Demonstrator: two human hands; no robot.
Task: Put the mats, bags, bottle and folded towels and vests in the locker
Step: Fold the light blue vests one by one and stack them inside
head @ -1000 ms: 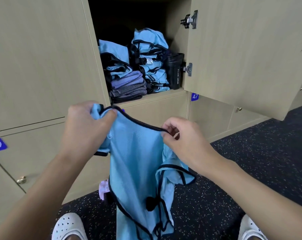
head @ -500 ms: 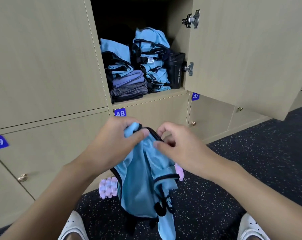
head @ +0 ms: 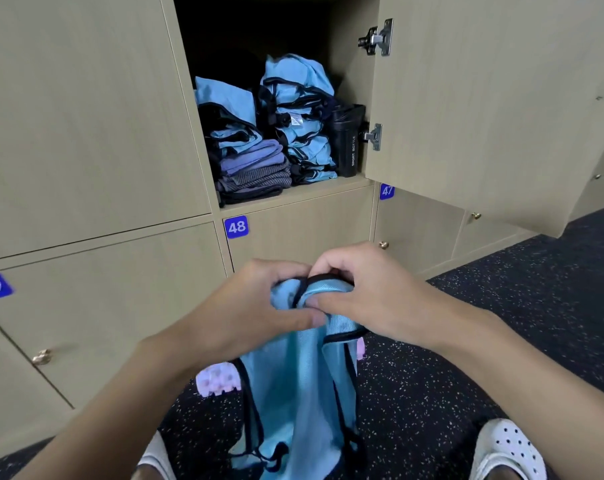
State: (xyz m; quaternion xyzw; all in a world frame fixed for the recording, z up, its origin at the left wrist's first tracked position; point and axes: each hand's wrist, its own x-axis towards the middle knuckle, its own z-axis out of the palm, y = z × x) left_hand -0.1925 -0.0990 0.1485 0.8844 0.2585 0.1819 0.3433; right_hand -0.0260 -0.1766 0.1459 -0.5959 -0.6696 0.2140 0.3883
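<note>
"48", "47" door tags [head: 236, 227]; "SPORT BOTTLE" bottle [head: 349, 143]

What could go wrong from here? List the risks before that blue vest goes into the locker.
1. The vest hangs unfolded from both the left hand and the right hand; its dangling straps may tangle.
2. The right-hand vest pile already looks tall and uneven, so adding more could topple it.
3. The black bottle beside that pile might get knocked.
</note>
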